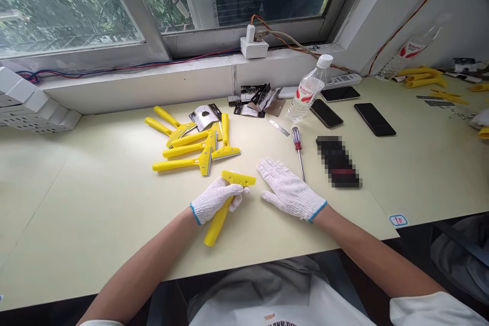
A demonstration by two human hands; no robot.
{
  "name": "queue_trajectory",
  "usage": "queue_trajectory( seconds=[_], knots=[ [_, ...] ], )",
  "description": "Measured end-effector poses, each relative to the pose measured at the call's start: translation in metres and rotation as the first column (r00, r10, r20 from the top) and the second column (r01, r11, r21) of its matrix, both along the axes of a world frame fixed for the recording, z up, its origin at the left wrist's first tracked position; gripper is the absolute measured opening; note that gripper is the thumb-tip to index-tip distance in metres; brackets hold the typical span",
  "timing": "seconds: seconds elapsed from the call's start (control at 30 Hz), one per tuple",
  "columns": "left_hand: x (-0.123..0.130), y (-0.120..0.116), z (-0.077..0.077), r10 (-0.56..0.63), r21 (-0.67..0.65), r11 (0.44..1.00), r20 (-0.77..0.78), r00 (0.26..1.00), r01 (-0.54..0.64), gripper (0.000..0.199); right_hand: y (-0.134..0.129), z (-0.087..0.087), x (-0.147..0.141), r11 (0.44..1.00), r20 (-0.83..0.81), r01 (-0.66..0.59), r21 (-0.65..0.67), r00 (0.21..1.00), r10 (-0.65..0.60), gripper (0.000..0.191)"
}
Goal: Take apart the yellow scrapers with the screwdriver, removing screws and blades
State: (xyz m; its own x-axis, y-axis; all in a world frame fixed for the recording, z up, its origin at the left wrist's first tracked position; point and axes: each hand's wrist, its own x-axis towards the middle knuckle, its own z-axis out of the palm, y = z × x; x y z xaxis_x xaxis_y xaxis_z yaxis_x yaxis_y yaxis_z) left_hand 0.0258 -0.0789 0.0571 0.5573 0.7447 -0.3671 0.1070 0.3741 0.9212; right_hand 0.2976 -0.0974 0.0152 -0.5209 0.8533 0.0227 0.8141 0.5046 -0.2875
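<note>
Scraper (220,218), yellow, one, gripped in the gloved left hand (218,197); gloved right hand (287,191) alongside, flattened, palm down; screwdriver (297,142) just beyond the right hand; further yellow scrapers (187,150) grouped on the surface (95,204) beyond the left hand.

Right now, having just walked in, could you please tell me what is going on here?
The person's gloved left hand holds a yellow scraper, with no blade showing on its head. The gloved right hand is open, palm down, near a screwdriver. Other yellow scrapers lie grouped on the table beyond the left hand.
</note>
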Motion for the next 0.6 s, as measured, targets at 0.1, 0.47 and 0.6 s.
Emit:
queue_trajectory(
  seconds=[0.1,0.47,0.6],
  knots=[
    [-0.003,-0.001,0.000,-0.023,-0.007,1.000,0.049,0.999,0.024,0.035,0.003,0.019,-0.004,0.998,-0.160,0.004,0.062,0.987,0.006,0.063],
    [-0.011,-0.004,0.000,-0.159,-0.074,0.981,0.225,0.961,0.179,0.037,0.026,0.063,-0.011,0.797,-0.538,-0.266,-0.543,0.838,-0.087,0.026],
    [-0.012,-0.006,0.005,-0.206,-0.051,0.973,0.243,0.948,0.225,0.037,0.025,0.065,-0.009,0.668,-0.604,-0.388,-0.635,0.789,-0.116,0.026]
  ],
)
